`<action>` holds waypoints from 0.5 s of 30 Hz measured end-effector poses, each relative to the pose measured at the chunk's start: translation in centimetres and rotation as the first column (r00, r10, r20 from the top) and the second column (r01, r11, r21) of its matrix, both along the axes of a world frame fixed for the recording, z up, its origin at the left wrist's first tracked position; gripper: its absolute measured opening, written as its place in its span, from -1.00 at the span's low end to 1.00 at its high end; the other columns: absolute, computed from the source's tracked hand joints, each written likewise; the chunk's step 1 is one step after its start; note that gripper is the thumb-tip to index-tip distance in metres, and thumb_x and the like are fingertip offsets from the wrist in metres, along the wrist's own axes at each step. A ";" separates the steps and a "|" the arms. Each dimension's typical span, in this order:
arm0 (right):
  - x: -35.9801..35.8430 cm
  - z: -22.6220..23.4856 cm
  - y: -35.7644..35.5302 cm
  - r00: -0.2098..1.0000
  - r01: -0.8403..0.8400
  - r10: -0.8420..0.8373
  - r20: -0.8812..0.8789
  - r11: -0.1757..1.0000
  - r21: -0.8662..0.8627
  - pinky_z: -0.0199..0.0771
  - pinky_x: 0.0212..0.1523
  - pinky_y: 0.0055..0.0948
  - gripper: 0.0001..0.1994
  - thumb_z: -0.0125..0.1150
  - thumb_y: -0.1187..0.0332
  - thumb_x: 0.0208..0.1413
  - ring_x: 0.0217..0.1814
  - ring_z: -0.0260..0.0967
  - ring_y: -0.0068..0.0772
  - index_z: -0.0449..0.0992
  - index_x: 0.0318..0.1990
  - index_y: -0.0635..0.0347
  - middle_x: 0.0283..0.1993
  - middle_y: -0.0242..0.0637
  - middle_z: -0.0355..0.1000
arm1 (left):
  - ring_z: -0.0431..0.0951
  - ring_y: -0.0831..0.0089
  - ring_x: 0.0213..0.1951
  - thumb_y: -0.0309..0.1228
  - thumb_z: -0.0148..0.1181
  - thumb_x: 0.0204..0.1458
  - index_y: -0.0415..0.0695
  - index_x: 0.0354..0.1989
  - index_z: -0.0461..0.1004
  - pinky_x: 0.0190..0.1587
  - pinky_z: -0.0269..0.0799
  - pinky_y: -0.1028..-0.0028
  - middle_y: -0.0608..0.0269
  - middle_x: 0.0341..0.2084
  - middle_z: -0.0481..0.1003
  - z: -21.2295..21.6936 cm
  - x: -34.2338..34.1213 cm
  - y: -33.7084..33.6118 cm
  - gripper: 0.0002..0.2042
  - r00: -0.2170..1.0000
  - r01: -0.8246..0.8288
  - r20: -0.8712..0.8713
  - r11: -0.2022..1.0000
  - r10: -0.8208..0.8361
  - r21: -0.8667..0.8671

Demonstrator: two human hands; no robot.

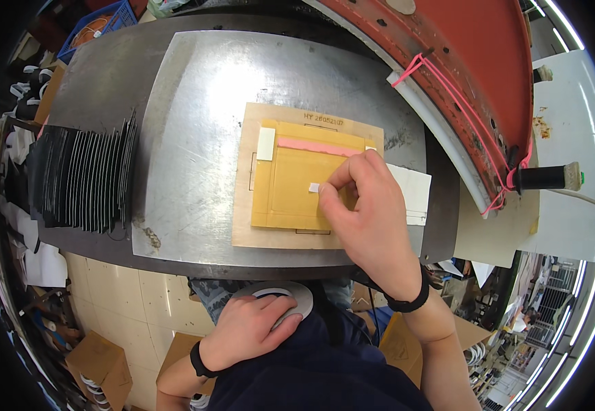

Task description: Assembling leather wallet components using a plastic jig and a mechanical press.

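Note:
My right hand is over a yellow panel, its thumb and forefinger pinched together. A small white square piece shows at these fingertips, over the middle of the panel. Beneath the panel lies a light wooden board with dark line marks. A pink strip runs along the panel's far side, and a pale rectangle is at its far left corner. Down at my lap, my left hand has its fingers curled over a roll of white tape.
A shiny metal sheet covers much of the dark table. Black folded pieces stand in a row at the left. A red machine frame with pink cord rises at the right. Beside the wooden board lies a white card.

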State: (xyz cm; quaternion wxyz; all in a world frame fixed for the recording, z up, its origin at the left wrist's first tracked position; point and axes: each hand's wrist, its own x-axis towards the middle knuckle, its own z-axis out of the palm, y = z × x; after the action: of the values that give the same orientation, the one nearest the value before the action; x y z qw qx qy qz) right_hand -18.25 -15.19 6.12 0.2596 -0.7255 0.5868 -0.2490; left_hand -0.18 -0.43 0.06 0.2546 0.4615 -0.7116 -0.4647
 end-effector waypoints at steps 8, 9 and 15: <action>-0.2 0.7 -0.8 0.989 -0.065 0.068 -0.129 0.998 0.024 0.40 -0.30 -0.31 -0.82 0.33 0.40 0.07 -0.34 0.39 -0.22 0.43 -0.37 0.28 -0.34 -0.20 0.36 | 0.60 0.06 -0.48 -0.25 0.25 0.17 -0.10 -0.22 0.57 -0.41 0.50 0.20 0.13 -0.50 0.58 0.1 0.3 0.3 -0.81 1.000 -0.007 0.019 1.000 0.008 -0.008; -0.4 0.8 -1.1 0.989 -0.063 0.065 -0.130 0.998 0.020 0.40 -0.30 -0.31 -0.82 0.33 0.40 0.07 -0.34 0.39 -0.22 0.43 -0.37 0.28 -0.34 -0.20 0.36 | 0.60 0.06 -0.48 -0.25 0.25 0.17 -0.10 -0.22 0.57 -0.41 0.50 0.20 0.13 -0.50 0.58 0.1 0.2 0.3 -0.81 1.000 -0.005 0.018 1.000 0.005 -0.012; -0.9 2.9 -3.1 0.948 -0.033 0.089 -0.305 0.983 0.183 0.37 -0.40 -0.25 -0.71 0.40 0.28 0.03 -0.47 0.36 -0.15 0.41 -0.42 0.28 -0.53 -0.19 0.38 | 0.60 0.03 -0.44 -0.30 0.29 0.13 -0.11 -0.20 0.60 -0.37 0.53 0.20 0.10 -0.46 0.60 0.7 0.2 0.3 -0.83 0.999 0.025 0.042 1.000 -0.026 0.019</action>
State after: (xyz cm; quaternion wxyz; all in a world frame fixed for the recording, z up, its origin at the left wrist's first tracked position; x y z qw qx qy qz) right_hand -19.15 -18.30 9.03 0.2343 -0.7477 0.6173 -0.0703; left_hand 0.04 -0.10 0.74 0.2295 0.4644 -0.7183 -0.4645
